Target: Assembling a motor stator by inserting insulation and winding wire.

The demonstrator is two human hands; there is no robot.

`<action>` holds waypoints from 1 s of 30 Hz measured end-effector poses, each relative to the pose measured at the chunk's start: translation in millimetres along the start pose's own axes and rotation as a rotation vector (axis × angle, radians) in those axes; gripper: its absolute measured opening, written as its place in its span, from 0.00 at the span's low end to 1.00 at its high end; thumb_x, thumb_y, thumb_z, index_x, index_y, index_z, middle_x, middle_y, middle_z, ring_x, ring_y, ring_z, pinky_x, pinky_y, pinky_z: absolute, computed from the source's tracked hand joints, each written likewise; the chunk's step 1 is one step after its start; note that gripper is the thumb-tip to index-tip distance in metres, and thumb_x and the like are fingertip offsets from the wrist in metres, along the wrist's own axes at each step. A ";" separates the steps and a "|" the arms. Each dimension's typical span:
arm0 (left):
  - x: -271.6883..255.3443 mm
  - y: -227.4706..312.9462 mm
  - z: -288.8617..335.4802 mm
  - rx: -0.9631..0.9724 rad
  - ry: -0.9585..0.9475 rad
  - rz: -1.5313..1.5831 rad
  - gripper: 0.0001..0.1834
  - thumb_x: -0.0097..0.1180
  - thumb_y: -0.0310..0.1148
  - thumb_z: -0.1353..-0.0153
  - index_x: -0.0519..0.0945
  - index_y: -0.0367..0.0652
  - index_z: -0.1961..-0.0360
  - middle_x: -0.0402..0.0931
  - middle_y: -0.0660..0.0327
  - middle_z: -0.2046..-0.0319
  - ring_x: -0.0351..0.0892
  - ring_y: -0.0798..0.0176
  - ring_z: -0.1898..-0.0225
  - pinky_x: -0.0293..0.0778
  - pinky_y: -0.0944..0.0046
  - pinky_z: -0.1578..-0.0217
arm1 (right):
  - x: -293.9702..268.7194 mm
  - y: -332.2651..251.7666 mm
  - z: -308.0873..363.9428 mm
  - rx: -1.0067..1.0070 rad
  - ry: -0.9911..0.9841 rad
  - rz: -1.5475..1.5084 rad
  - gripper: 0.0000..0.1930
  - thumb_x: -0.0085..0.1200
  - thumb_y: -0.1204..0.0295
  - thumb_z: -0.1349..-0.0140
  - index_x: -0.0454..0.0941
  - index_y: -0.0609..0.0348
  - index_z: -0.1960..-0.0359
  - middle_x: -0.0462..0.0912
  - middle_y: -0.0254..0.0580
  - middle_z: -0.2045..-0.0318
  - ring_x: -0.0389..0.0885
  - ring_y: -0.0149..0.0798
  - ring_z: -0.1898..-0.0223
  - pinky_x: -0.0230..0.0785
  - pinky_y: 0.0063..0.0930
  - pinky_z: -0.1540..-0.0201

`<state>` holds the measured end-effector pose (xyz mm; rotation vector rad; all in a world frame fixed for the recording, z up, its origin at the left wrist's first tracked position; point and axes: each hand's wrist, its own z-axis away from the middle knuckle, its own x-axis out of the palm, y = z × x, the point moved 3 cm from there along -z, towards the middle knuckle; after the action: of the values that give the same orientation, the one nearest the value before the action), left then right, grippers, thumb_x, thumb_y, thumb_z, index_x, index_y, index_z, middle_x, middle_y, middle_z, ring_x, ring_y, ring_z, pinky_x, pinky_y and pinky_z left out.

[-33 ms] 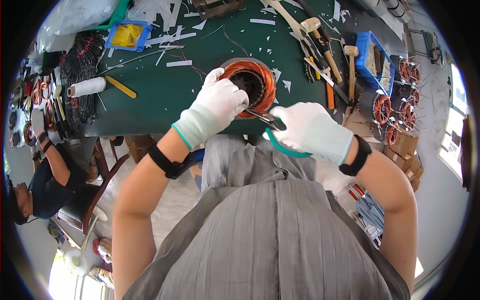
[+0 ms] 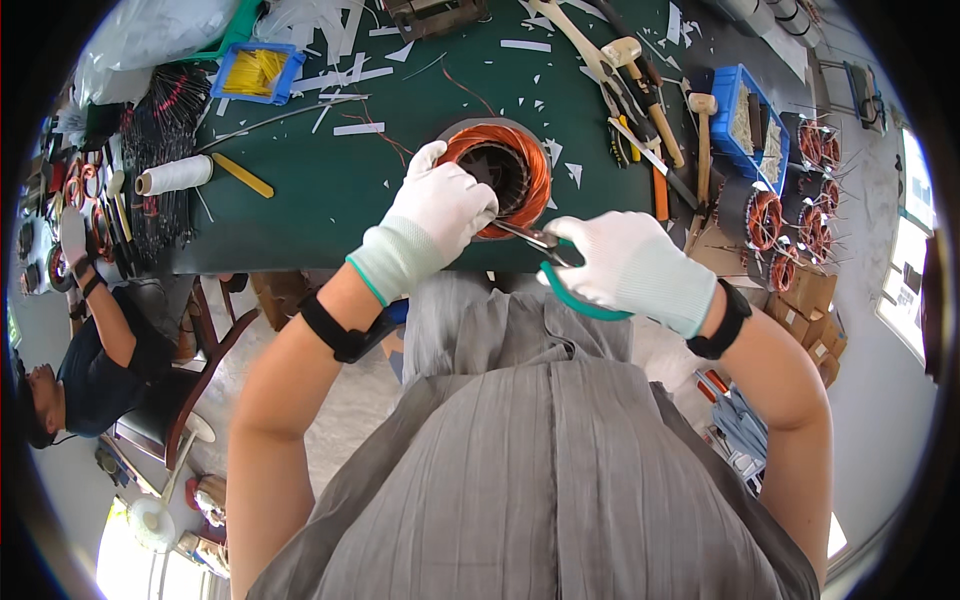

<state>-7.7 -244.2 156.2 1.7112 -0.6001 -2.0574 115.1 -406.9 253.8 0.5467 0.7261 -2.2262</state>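
item: motor stator [image 2: 497, 175], round, steel core wound with copper-coloured coils, lying flat near the front edge of the green worktable [image 2: 330, 190], directly ahead of the person. the windings look already laid in and full all round the ring; what appears left is trimming or dressing at the near rim, judged only from where the tool meets it.

left hand [image 2: 440, 210]: white knit glove, palm down on the near-left rim of the stator, fingers curled together and pressing or pinching something at the coil edge; exactly what it pinches cannot be told. forearm rises from the lower edge, black band at the wrist.

right hand [image 2: 630, 262]: white glove, closed around the green handles of a pair of pliers or cutters [image 2: 545, 245], whose dark tip points left and reaches the stator's near rim, just beside the left fingers. wrist bent inward, black band on it too.

nearby: white paper strips [image 2: 358, 128] scattered over the table; spool of white cord [image 2: 175, 176] at left; yellow stick [image 2: 243, 176] just beside it; wooden mallet [image 2: 702, 130] and hand tools to the right; blue bin [image 2: 745, 125]; more wound stators [image 2: 765, 215] stacked at right. another person [image 2: 90, 370] sits at far left, apart from this work.
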 end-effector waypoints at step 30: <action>-25.2 -19.6 -11.2 0.304 -0.073 -0.162 0.06 0.64 0.29 0.41 0.88 0.55 0.66 0.81 0.65 0.68 0.80 0.59 0.54 0.62 0.51 0.32 | 77.7 18.6 14.6 -0.058 0.366 0.257 0.31 0.57 0.47 0.33 0.73 0.45 0.32 0.82 0.40 0.78 0.84 0.42 0.78 0.74 0.38 0.77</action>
<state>7.0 -214.8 163.9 1.9132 -0.8606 -2.2417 76.0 -466.2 214.4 0.9771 0.8485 -1.8814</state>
